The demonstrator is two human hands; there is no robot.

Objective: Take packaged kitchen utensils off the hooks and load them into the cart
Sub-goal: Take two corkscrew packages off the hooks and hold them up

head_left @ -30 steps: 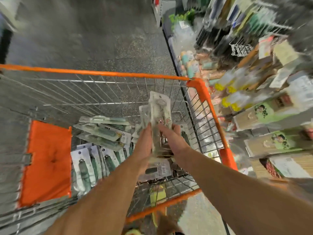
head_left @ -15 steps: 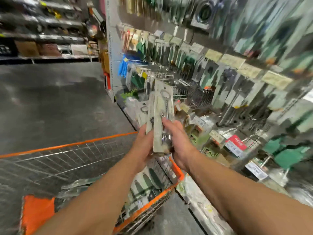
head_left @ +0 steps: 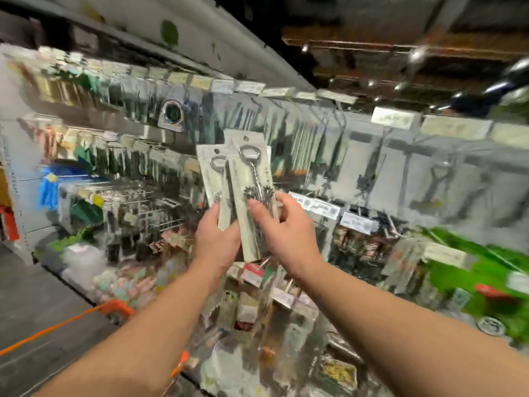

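Up at the blurred rack (head_left: 329, 156), my left hand (head_left: 217, 239) and right hand (head_left: 283, 230) both grip the packs (head_left: 243, 179), raised upright between them. Only the cart (head_left: 114, 308) rim's orange edge shows, low left; hooked goods behind smear beyond reading.

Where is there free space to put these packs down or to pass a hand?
Free: the grey floor left of the orange cart rim. Crowded: the hook wall behind the corkscrew packs, which the left hand and right hand grip, and the shelf below.
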